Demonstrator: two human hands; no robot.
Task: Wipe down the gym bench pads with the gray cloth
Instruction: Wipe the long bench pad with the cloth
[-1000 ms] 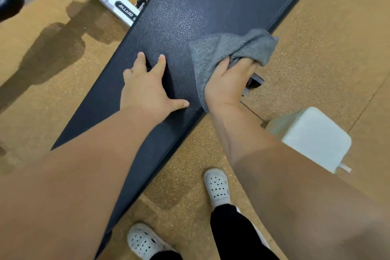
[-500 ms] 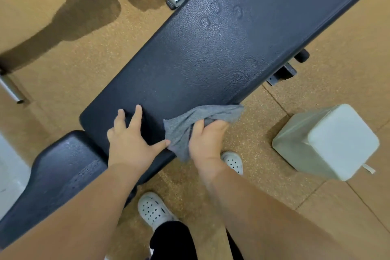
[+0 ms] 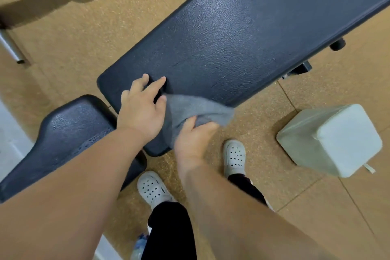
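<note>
Seen from head cam: a gray cloth (image 3: 196,110) is bunched in the right hand (image 3: 194,139), fingers curled round it, at the near edge of the long back pad (image 3: 232,38), close to its lower corner. Part of the cloth is laid on the pad and part hangs past the edge, over the floor (image 3: 84,38). The left hand (image 3: 141,110) is laid flat on the same pad w/ fingers spread and nothing held, thumb just beside the cloth. The seat pad (image 3: 69,129) is seen to the left, partly hidden by the left forearm. A pale container (image 3: 337,139) is stood on the floor at right, apart from the bench. Two white perforated shoes (image 3: 153,188) are planted below the hands.
</note>
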